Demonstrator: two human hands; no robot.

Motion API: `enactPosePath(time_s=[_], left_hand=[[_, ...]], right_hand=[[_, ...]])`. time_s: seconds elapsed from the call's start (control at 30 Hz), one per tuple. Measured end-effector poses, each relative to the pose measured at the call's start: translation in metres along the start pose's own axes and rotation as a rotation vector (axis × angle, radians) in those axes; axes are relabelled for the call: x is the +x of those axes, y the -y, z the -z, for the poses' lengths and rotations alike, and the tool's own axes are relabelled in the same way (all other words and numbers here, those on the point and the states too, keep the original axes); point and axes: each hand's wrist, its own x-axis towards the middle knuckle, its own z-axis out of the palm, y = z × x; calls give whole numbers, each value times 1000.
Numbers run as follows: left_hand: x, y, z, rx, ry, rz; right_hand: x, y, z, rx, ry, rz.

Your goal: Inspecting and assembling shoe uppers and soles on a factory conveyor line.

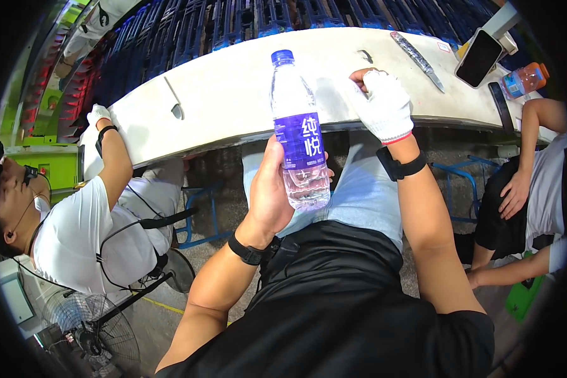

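My bare left hand (pixel 272 189) is wrapped round a clear plastic water bottle (pixel 300 135) with a blue cap and a purple label. The bottle stands roughly upright above my lap, its cap on and clear liquid in its lower part. At the right of the bottle, my right hand (pixel 384 104) wears a white knit glove with bare fingertips showing. It rests over the white table (pixel 233 88) with its fingers curled in; whatever they may hold is hidden. Just beyond it lies a small dark curved piece (pixel 365 57).
A long pointed knife-like tool (pixel 417 61), a phone (pixel 479 58), a dark slim object (pixel 501 107) and an orange-capped bottle (pixel 526 80) lie at the right. A small metal tool (pixel 176 110) lies at the left. People sit on both sides; a fan (pixel 91 334) stands lower left.
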Motion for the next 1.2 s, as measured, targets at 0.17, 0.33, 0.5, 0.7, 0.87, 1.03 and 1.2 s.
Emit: enactPosePath(time_s=[0.17,0.33,0.5,0.7,0.87,1.03,1.2], left_hand=[[9,15,24,-29,-20,121],[16,30,41,-150,6,182],[19,32,45,-234,45,203],[18,36,50,-257,82,187],[15,39,53,-323,141,190],[9,52,35,-301,128,110],[9,52,17,-39,48,82]], right_hand=[[-1,-2,-2,-35,-14,41],[-2,-6,-3,-95,-35,110],[-2,-5,-3,-76,-48,98],[-3,-5,-4,-86,-57,112],[-4,-6,-3,-99,-48,122],[-3,-6,-3,-72,-42,106],[-1,-3,-4,-31,-73,120]])
